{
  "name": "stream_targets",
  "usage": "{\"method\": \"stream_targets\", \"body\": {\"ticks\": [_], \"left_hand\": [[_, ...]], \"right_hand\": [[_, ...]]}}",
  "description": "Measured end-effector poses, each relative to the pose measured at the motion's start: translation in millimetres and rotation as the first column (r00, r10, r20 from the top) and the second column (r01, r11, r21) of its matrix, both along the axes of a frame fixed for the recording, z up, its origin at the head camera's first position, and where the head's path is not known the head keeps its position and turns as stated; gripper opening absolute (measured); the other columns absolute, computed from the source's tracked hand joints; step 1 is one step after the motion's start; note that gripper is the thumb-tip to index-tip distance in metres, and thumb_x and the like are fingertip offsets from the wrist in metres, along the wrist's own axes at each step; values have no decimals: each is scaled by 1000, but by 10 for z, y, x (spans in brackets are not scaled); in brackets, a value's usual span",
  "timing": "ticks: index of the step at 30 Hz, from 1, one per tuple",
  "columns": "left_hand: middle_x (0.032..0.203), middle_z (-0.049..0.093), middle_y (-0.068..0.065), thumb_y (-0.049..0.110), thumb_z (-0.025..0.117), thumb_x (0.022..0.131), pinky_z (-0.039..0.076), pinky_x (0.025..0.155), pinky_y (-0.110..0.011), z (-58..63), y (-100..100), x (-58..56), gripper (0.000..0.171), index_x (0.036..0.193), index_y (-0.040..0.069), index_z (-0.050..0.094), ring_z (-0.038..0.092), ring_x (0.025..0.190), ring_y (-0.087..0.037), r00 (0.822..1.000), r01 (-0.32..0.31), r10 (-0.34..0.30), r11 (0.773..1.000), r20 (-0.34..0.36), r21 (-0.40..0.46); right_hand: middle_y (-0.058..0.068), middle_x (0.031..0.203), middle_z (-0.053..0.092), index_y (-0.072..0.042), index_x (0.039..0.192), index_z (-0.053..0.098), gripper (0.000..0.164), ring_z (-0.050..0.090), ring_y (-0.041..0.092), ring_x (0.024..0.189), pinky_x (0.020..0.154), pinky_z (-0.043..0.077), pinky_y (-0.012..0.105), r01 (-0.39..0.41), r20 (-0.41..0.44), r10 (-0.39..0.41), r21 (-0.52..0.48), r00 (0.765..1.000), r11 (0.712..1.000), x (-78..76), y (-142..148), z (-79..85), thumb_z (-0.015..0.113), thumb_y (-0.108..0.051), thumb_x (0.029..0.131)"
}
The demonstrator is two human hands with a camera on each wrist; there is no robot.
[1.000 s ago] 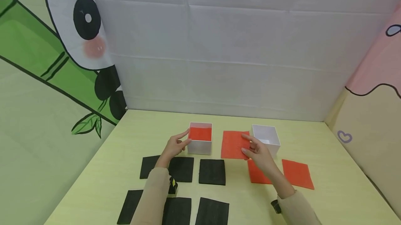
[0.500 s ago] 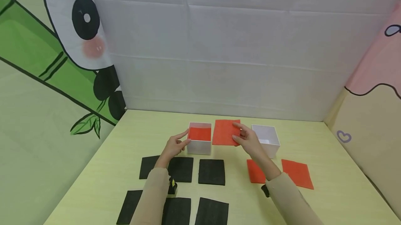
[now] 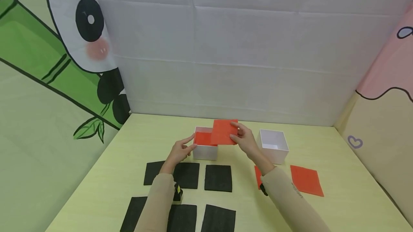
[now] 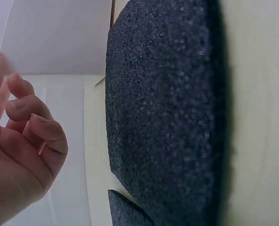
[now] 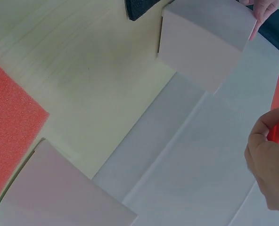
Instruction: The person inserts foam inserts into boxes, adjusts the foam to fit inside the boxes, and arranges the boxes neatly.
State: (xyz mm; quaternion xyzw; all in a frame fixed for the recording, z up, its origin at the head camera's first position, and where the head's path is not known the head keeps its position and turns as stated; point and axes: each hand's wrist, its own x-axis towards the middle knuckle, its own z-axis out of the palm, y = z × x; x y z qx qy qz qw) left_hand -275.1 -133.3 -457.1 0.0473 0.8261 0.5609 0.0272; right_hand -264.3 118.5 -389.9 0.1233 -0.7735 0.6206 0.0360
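Red foam square [image 3: 222,132], frame centre, pinched in right hand [image 3: 244,139] at white box [image 3: 205,153], whose wall left hand [image 3: 178,152] touches with thumb and forefinger parted; red foam [image 3: 202,138] already inside, two red squares [image 3: 306,180] lower right and black squares [image 3: 218,178] lower centre apparently pending

A creased white wall covering [image 3: 238,45] spans twelve o'clock. At ten, a cartoon panda [image 3: 64,17] meets a green stalk [image 3: 38,49]; between two and three, a pink patch [image 3: 392,63] tops cream. The pale, wood-grained surface [image 3: 243,201] fills six o'clock under soft light.
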Motion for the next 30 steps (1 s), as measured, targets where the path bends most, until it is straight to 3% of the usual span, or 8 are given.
{"method": "stream_targets", "body": {"ticks": [13, 25, 30], "left_hand": [[51, 41, -3, 25, 62, 84, 27, 43, -24, -3, -12, -8, 52, 133, 20, 45, 32, 44, -13, 1000, -1, 1, 1000, 9, -8], [52, 41, -3, 26, 62, 85, 28, 44, -24, -23, -29, 1, 52, 133, 20, 45, 33, 45, -14, 1000, -13, 13, 1000, 10, -2], [52, 41, -2, 32, 62, 84, 28, 43, -23, -11, -38, 34, 53, 132, 19, 45, 33, 44, -12, 999, 30, -29, 999, -45, 26]], "right_hand": [[19, 90, 63, -2, 123, 53, 45, 50, 18, 69, 54, 40, 22, 103, -61, -97, 110, 993, 989, -173, -277, -106, 62, 5, 80], [12, 84, 60, -3, 125, 52, 44, 48, 20, 70, 53, 38, 22, 110, -133, -83, 212, 988, 971, -250, -464, -147, 60, 3, 82], [12, 81, 57, 0, 126, 50, 44, 46, 19, 69, 51, 36, 21, 93, -166, -52, 245, 985, 965, -241, -515, -157, 58, 4, 83]]}}
